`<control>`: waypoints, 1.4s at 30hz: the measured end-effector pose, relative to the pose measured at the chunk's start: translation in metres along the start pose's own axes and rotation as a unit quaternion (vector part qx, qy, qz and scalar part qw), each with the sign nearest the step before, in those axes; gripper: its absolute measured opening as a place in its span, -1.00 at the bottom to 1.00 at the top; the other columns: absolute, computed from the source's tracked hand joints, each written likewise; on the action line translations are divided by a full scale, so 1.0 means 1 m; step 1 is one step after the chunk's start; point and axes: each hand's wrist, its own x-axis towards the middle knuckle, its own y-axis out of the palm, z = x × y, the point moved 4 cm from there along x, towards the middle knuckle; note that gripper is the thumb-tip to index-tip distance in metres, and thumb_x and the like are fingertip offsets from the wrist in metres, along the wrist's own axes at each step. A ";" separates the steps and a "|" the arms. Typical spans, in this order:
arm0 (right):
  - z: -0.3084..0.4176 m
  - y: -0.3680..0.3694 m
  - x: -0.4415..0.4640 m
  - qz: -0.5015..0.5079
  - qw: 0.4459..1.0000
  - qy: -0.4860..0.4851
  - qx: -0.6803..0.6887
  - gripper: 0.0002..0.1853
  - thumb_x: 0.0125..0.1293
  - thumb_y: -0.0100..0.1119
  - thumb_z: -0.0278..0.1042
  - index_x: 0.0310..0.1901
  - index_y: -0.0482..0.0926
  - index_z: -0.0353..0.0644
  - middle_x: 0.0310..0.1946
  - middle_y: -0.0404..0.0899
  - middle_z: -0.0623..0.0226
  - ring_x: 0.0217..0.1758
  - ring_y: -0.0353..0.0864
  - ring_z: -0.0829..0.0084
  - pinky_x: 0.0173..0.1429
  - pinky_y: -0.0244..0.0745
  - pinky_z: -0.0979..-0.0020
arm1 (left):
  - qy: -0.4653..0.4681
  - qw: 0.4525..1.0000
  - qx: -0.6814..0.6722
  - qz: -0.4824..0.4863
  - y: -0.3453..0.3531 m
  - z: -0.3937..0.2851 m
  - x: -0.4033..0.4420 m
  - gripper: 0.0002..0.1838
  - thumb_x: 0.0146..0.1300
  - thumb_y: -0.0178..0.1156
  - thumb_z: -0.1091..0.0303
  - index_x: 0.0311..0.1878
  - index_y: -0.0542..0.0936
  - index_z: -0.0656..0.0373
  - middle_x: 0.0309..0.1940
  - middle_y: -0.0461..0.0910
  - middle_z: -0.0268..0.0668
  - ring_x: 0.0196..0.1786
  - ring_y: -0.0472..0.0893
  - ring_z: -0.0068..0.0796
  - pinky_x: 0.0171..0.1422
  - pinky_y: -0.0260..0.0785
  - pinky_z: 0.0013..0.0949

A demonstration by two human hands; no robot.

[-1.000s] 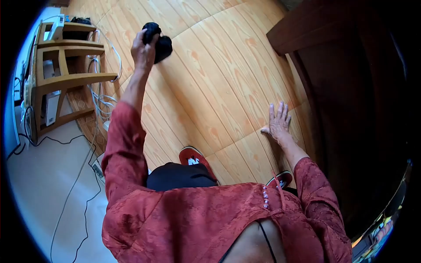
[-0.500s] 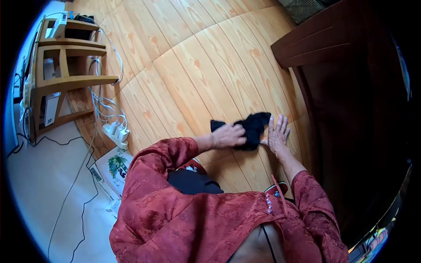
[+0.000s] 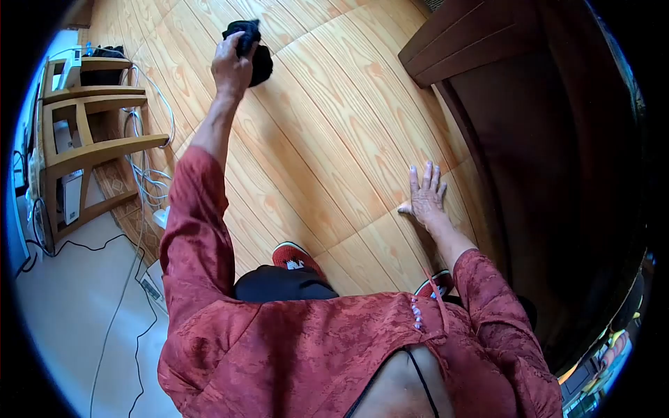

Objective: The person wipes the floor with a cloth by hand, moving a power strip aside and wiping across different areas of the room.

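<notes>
The black cloth is bunched on the wood-patterned floor, to the right of the upper end of the wooden rack, with floor between them. The left hand grips it, fingers curled over its near-left side. The right hand is open, palm down on the floor with fingers spread, well to the right of the rack and level with its lower part.

Pale cables run in loops along the rack's right side, between it and the left arm; a small white object lies just beside them, partly hidden by the sleeve. White boxes stand within the rack. Below it, a thin black cable crosses a pale surface.

Across the floor from the rack, dark brown furniture bounds the space just beyond the right hand. Two red shoes are lower down and to the rack's right, one near the right forearm.
</notes>
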 end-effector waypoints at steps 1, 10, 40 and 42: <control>0.000 -0.001 0.000 -0.001 1.000 -0.002 0.001 0.27 -0.01 0.30 0.39 0.53 -0.27 -0.04 0.50 -0.51 -0.24 0.55 -0.53 -0.29 0.41 -0.15 -0.42 | 0.038 0.999 -0.033 -0.016 -0.012 -0.017 -0.008 -0.69 0.10 0.37 0.33 -0.07 0.58 0.05 -0.23 0.63 -0.19 -0.14 0.60 -0.09 -0.11 0.49 -0.21; -0.002 0.006 0.000 -0.050 0.999 -0.011 0.012 0.32 -0.13 0.45 0.29 0.52 -0.21 -0.07 0.50 -0.48 -0.21 0.56 -0.48 -0.27 0.43 -0.11 -0.38 | 0.187 0.892 -0.208 0.354 -0.058 -0.145 -0.296 -0.73 0.13 0.10 0.36 -0.06 0.55 0.03 -0.33 0.46 -0.20 -0.25 0.56 -0.24 -0.28 0.41 -0.24; 0.000 0.002 -0.002 -0.028 1.000 -0.010 0.010 0.31 -0.08 0.35 0.38 0.53 -0.24 -0.06 0.50 -0.46 -0.23 0.56 -0.49 -0.29 0.40 -0.13 -0.43 | 0.363 0.804 -0.184 0.433 -0.026 -0.182 -0.285 -0.54 0.19 0.10 0.22 0.20 0.46 -0.11 0.28 0.34 -0.08 0.40 0.26 -0.09 0.25 0.22 0.11; -0.001 0.004 0.001 -0.039 0.999 -0.012 -0.001 0.30 -0.08 0.34 0.39 0.53 -0.24 -0.06 0.50 -0.46 -0.23 0.56 -0.49 -0.29 0.40 -0.12 -0.43 | 0.366 0.815 -0.147 0.424 -0.017 -0.186 -0.265 -0.39 0.07 0.23 0.04 0.26 0.42 -0.23 0.46 0.13 -0.06 0.56 -0.02 -0.04 0.45 -0.19 0.36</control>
